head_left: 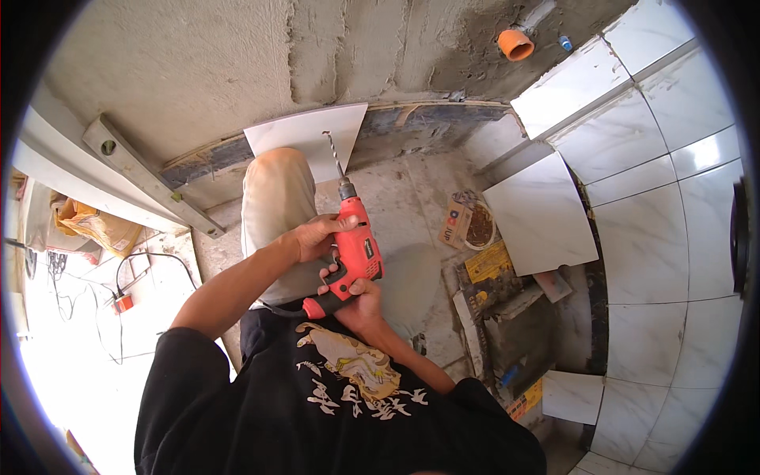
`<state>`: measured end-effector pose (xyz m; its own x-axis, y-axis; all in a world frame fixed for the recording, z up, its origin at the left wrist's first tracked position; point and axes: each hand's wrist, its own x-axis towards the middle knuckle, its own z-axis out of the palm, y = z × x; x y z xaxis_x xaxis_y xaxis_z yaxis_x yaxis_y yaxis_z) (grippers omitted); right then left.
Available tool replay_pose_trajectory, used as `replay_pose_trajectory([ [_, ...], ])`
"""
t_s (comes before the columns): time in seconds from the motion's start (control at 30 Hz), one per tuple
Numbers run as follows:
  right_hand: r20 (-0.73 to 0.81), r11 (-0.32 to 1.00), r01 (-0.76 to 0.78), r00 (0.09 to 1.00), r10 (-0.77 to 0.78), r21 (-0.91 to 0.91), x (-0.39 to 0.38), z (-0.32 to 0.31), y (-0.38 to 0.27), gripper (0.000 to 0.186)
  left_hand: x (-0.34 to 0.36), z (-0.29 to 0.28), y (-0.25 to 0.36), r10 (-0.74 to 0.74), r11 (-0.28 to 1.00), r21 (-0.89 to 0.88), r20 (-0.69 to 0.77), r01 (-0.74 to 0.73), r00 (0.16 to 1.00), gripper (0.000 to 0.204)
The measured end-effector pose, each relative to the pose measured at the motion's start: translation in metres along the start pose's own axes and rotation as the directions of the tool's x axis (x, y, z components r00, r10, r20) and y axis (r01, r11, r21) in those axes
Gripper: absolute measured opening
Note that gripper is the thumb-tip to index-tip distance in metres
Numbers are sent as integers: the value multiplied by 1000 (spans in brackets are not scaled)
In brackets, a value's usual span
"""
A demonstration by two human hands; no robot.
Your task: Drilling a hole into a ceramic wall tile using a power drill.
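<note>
Tiled wall [643, 253], both hands [318, 236] [364, 305] clasping red drill [361, 247]

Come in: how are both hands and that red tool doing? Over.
Left-hand grip on front of red drill; right-hand grip on its handle. Drill bit points at white tile, contact unclear. Knee covers part of tile.

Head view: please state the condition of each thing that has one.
Red power drill: held by bare left hand and bare right hand; running unclear
Silver spiral bit: fitted in drill
White rectangular tile behind bit: on edge
Orange round pipe: open
Long grey spirit level: unheld
</note>
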<state>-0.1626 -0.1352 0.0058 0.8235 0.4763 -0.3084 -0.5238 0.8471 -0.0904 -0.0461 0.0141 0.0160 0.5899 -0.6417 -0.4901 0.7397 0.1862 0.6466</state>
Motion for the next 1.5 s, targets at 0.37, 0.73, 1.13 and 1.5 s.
replay_pose_trajectory([
  [0.37, -139, 996, 74, 987, -79, -41, 8, -3, 0, 58, 15, 9, 9, 13, 999, -43, -78, -16, 997, 56],
  [0.73, -92, 997, 71, 993, -74, -38, 12, -12, 11, 66, 47, -12, 13, 25, 989, -147, -67, -35, 997, 42],
  [1.13, -144, 996, 86, 986, -89, -27, 15, -14, 10, 66, 48, -10, 11, 67, 990, -117, -106, -79, 992, 51],
  [1.5, -135, 997, 77, 988, -78, -11, 13, -15, 8, 65, 48, -6, 12, 57, 991, -119, -88, -67, 994, 53],
])
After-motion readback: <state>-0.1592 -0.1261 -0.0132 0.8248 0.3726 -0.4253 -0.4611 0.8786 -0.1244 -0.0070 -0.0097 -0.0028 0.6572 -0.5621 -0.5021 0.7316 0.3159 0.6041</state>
